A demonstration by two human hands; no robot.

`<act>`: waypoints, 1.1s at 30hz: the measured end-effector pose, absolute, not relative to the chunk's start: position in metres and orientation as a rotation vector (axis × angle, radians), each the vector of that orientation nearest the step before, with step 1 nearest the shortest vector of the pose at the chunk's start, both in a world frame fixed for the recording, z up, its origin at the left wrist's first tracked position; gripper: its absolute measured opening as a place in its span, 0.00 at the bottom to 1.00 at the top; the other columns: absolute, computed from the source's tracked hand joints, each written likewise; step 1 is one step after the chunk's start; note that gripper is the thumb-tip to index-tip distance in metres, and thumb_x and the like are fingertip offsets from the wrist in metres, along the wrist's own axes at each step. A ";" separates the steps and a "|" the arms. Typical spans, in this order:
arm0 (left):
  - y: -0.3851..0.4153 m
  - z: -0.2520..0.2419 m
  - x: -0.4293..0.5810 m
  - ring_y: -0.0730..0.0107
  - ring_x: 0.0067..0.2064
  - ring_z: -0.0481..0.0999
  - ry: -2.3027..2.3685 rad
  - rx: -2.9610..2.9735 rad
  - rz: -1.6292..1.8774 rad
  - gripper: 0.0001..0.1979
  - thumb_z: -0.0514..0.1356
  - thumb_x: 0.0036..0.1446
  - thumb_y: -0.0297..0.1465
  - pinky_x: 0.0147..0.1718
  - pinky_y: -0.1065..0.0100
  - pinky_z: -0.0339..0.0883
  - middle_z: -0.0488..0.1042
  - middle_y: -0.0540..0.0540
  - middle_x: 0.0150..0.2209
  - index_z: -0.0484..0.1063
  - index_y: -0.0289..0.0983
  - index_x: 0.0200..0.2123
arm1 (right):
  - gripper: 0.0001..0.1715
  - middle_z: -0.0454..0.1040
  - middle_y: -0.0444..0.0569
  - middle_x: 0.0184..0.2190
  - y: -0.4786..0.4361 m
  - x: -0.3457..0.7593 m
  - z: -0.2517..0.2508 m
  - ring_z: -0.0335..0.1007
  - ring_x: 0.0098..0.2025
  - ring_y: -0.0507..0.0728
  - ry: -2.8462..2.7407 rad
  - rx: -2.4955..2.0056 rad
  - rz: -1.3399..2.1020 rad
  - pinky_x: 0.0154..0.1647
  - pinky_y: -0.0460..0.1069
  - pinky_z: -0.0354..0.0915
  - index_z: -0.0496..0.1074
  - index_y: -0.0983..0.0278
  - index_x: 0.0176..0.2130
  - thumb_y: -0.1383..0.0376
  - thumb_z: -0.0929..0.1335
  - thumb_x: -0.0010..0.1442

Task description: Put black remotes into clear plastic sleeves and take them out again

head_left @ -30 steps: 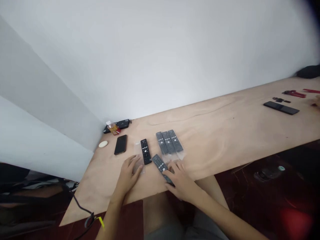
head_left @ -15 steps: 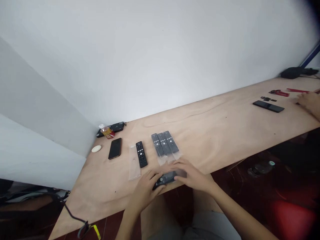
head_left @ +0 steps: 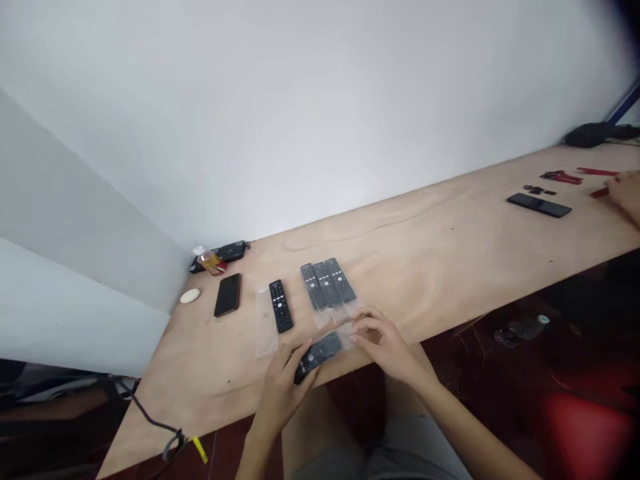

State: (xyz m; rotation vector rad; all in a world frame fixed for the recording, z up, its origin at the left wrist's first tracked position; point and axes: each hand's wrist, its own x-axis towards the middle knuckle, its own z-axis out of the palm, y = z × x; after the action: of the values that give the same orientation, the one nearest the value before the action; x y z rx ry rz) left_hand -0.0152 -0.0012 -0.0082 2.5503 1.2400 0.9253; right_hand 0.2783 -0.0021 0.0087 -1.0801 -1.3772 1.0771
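Note:
Near the table's front edge, a black remote control [head_left: 320,352] lies partly inside a clear plastic sleeve [head_left: 346,331]. My left hand [head_left: 286,375] grips the remote's left end between thumb and fingers. The sleeve's right end is pinched by my right hand [head_left: 383,343]. Just beyond, several items lie close: bagged remotes [head_left: 327,283] side by side, their plastic ends toward me. A bare black remote [head_left: 281,306] rests to the left, beside a flat clear sleeve [head_left: 267,325].
A smartphone [head_left: 227,295], white disc [head_left: 190,296], small bottle [head_left: 212,261] and black box [head_left: 233,251] occupy the left end. Farther right lie another phone [head_left: 539,205] and red-handled pliers [head_left: 563,177], near another person's hand [head_left: 627,195]. The wall [head_left: 350,120] borders the back edge.
My right hand has gone from lying over the remote to pinching the sleeve's end, more of which now shows. The left end of the remote has dipped toward me.

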 end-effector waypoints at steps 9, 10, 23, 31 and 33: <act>0.000 -0.005 -0.007 0.54 0.54 0.78 1.137 2.603 1.036 0.34 0.65 0.68 0.24 0.52 0.54 0.78 0.75 0.38 0.54 0.64 0.47 0.74 | 0.15 0.82 0.49 0.39 0.003 0.277 0.003 0.75 0.41 0.60 -1.121 -0.976 1.567 0.46 0.54 0.71 0.86 0.60 0.39 0.52 0.75 0.65; 0.000 -0.005 -0.007 0.54 0.54 0.78 1.135 2.608 1.042 0.34 0.65 0.68 0.24 0.51 0.54 0.78 0.75 0.38 0.54 0.64 0.47 0.74 | 0.15 0.81 0.48 0.37 0.004 0.275 0.005 0.74 0.40 0.59 -1.129 -0.973 1.556 0.44 0.53 0.71 0.86 0.61 0.37 0.53 0.75 0.64; 0.002 -0.003 -0.009 0.55 0.52 0.80 1.160 2.576 1.013 0.30 0.65 0.69 0.28 0.50 0.55 0.79 0.77 0.39 0.52 0.68 0.49 0.72 | 0.14 0.82 0.53 0.50 0.006 0.268 0.020 0.77 0.54 0.64 -1.292 -1.065 1.408 0.57 0.55 0.70 0.87 0.61 0.33 0.53 0.80 0.58; -0.001 -0.006 -0.066 0.56 0.52 0.83 1.337 2.379 0.844 0.18 0.64 0.70 0.37 0.50 0.59 0.81 0.78 0.41 0.53 0.78 0.46 0.61 | 0.23 0.81 0.49 0.39 -0.007 0.319 0.006 0.76 0.40 0.60 -1.093 -1.162 1.474 0.43 0.53 0.74 0.83 0.62 0.44 0.47 0.78 0.62; -0.005 -0.006 -0.081 0.56 0.52 0.83 1.377 2.329 0.821 0.15 0.63 0.71 0.38 0.51 0.59 0.81 0.79 0.41 0.51 0.81 0.46 0.58 | 0.25 0.81 0.48 0.42 -0.013 0.326 0.008 0.75 0.39 0.57 -1.072 -1.105 1.526 0.41 0.52 0.74 0.81 0.60 0.51 0.48 0.78 0.63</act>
State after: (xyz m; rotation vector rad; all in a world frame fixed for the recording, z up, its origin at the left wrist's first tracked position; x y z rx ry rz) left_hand -0.0814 -0.0049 -0.0061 2.3293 1.3769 0.8207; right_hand 0.3261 -0.0135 0.0075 -1.1052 -1.0723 1.5257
